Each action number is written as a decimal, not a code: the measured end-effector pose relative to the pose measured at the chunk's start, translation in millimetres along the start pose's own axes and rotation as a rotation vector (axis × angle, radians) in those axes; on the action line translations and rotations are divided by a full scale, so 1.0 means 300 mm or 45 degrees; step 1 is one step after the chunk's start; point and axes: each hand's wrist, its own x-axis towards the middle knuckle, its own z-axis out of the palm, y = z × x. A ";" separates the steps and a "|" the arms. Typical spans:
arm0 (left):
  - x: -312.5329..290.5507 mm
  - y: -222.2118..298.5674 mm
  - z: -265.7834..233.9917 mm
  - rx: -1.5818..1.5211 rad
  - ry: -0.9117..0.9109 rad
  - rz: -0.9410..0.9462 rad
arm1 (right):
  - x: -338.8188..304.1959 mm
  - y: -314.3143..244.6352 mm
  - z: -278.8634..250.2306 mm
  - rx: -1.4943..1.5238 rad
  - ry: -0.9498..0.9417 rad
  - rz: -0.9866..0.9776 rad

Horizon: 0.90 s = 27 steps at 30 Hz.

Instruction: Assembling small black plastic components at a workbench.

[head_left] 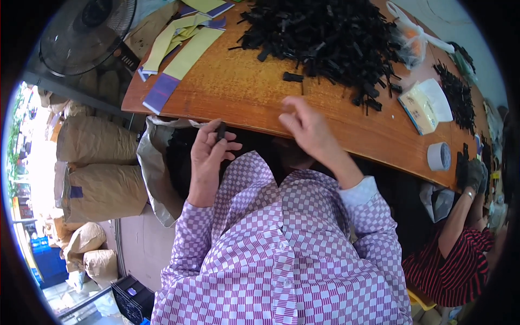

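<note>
Left hand: our left hand [208, 154] is closed around a small black piece [220, 131], pinched between thumb and fingers just below the near edge of the tabletop [238, 92].
Black piece: we see its long axis running roughly upright in the view, its free end pointing up toward the tabletop edge; its lower end is hidden in the grip.
Right hand: our right hand [306, 127] holds nothing we can make out; its fingers are loosely curled and apart, lying over the tabletop edge, to the right of the left hand.
Single piece: beyond the right hand one black piece [293, 77] lies alone, long axis left to right.
Heap: farther out sits a big heap of black pieces [325, 38], pointing every way.
Sack: below the left hand an open grey sack [154, 173] hangs under the tabletop.
Strips: far to the upper left lie yellow and purple strips [179, 59].
Tape roll: well to the right stands a white tape roll [439, 156], near another person's gloved hand [472, 174].
</note>
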 end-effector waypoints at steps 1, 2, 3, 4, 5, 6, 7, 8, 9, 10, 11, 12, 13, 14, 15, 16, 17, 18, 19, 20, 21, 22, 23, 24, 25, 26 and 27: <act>-0.004 0.028 -0.015 -0.081 0.014 -0.060 | 0.038 0.021 -0.023 -0.201 0.018 0.026; -0.013 0.044 -0.031 -0.080 0.050 -0.046 | 0.081 0.042 -0.037 -0.393 0.028 0.040; -0.019 0.053 -0.035 -0.164 0.028 -0.028 | 0.122 0.064 -0.054 -0.555 0.010 0.079; -0.021 0.049 -0.044 -0.250 0.013 -0.011 | 0.160 0.092 -0.056 -0.717 -0.013 0.114; -0.027 0.058 -0.050 -0.284 -0.014 -0.030 | 0.184 0.100 -0.066 -0.711 -0.031 0.091; -0.033 0.065 -0.054 -0.290 0.012 -0.021 | 0.206 0.107 -0.071 -0.836 -0.021 0.070; -0.037 0.063 -0.056 -0.304 -0.002 -0.028 | 0.226 0.120 -0.070 -0.963 -0.012 0.052; -0.038 0.059 -0.064 -0.317 -0.019 -0.037 | 0.244 0.129 -0.068 -0.958 -0.032 0.036; -0.033 0.048 -0.078 -0.347 -0.041 -0.040 | 0.261 0.136 -0.066 -1.031 -0.057 0.052; -0.032 0.047 -0.088 -0.353 -0.021 -0.042 | 0.272 0.141 -0.061 -1.103 -0.082 0.072; -0.031 0.049 -0.093 -0.347 -0.022 -0.053 | 0.279 0.147 -0.057 -1.139 -0.082 0.046; -0.030 0.051 -0.099 -0.342 -0.025 -0.064 | 0.283 0.149 -0.055 -1.137 -0.096 0.039; -0.027 0.053 -0.107 -0.347 -0.015 -0.067 | 0.286 0.148 -0.055 -1.151 -0.109 0.048; -0.024 0.054 -0.113 -0.345 -0.024 -0.073 | 0.288 0.143 -0.054 -1.166 -0.120 0.058; -0.020 0.053 -0.118 -0.342 -0.035 -0.078 | 0.286 0.135 -0.054 -1.169 -0.126 0.056; -0.016 0.052 -0.125 -0.347 -0.037 -0.078 | 0.283 0.121 -0.062 -1.128 -0.100 0.001; -0.011 0.051 -0.141 -0.217 0.020 -0.048 | 0.281 0.114 -0.070 -1.088 -0.071 -0.052; -0.003 0.047 -0.162 -0.088 0.075 -0.017 | 0.285 0.125 -0.067 -1.096 -0.067 -0.049; 0.019 -0.030 -0.226 0.166 0.185 0.229 | 0.293 0.128 -0.061 -0.808 0.034 -0.115; 0.030 -0.041 -0.228 0.583 0.438 0.409 | 0.296 0.148 -0.068 -0.537 0.137 -0.167; 0.033 -0.037 -0.241 0.872 0.525 0.494 | 0.299 0.160 -0.073 -0.562 0.154 -0.162; 0.033 -0.028 -0.245 1.165 0.621 0.579 | 0.305 0.163 -0.064 -0.354 0.172 -0.118; 0.037 -0.023 -0.219 1.022 0.547 0.525 | 0.304 0.163 -0.055 -0.143 0.184 -0.078; 0.041 -0.016 -0.183 0.881 0.470 0.471 | 0.296 0.161 -0.061 -0.157 0.191 -0.081; 0.051 -0.010 -0.124 0.641 0.319 0.418 | 0.290 0.152 -0.065 0.003 0.129 0.131; 0.067 -0.020 -0.080 0.682 0.233 0.430 | 0.286 0.129 -0.056 0.174 0.065 0.338; 0.082 -0.027 -0.016 0.546 0.121 0.401 | 0.276 0.096 -0.051 0.387 0.045 0.509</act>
